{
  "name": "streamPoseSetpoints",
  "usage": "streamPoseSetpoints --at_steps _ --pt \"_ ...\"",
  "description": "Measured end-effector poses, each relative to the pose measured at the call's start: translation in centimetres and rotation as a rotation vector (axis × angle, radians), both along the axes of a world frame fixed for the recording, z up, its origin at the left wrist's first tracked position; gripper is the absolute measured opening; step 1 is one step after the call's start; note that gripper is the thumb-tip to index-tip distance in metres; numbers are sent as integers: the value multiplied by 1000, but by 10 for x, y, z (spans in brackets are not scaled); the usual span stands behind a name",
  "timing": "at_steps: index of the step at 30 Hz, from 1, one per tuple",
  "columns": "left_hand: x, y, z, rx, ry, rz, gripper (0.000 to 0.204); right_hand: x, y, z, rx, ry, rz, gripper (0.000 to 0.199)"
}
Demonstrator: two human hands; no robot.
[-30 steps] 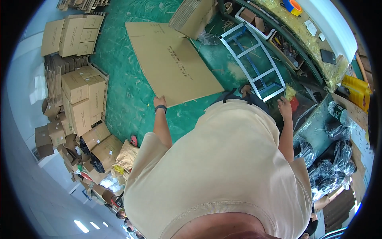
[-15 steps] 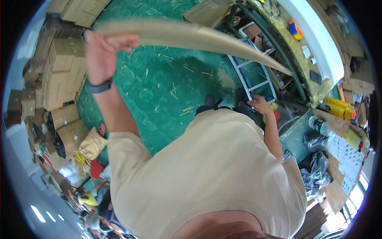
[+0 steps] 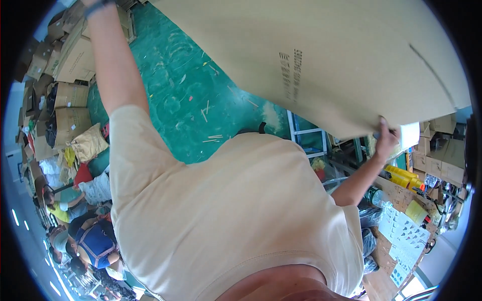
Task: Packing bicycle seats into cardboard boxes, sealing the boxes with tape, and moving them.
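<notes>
A large brown cardboard sheet (image 3: pixel 351 60) with dark printing spreads across the upper right, tilted over the floor. My right hand (image 3: pixel 387 139) grips its lower edge, the thumb lying on the near face and the other fingers partly hidden. Stretched far forward, my left arm reaches the top edge of the view. Only a bit of my left hand (image 3: pixel 89 2) shows there above a dark wristband (image 3: pixel 99 7); its fingers are cut off by the frame.
A light-blue ladder-like frame (image 3: pixel 309 133) stands below the sheet. Thin sticks (image 3: pixel 215 136) lie on the green floor. Cardboard boxes (image 3: pixel 73 125) are stacked at left. On the right, a wooden bench (image 3: pixel 384 246) bears a bottle and printed papers. Other people (image 3: pixel 95 241) are at lower left.
The cardboard sheet has risen and swung to show its broad printed face. My left hand has gone up toward the top edge. My right hand has lifted from the ladder-like frame and taken the sheet's edge.
</notes>
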State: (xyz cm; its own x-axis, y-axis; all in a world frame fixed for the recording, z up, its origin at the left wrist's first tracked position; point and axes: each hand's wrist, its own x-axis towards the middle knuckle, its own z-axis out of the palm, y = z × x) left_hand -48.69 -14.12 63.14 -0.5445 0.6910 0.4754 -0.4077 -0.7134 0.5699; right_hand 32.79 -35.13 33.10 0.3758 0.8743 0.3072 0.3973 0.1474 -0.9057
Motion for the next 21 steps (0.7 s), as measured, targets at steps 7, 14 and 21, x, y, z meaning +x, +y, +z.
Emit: streamPoseSetpoints --at_steps 7,14,21 --pt "202 -64 -339 -649 258 -88 99 -43 -43 125 -126 -788 367 23" --pt "361 -78 -472 -1024 132 294 105 -60 -27 -78 -474 -723 973 51" --pt "348 -116 -508 -903 -90 327 60 -10 19 -113 -672 -415 1001 53"
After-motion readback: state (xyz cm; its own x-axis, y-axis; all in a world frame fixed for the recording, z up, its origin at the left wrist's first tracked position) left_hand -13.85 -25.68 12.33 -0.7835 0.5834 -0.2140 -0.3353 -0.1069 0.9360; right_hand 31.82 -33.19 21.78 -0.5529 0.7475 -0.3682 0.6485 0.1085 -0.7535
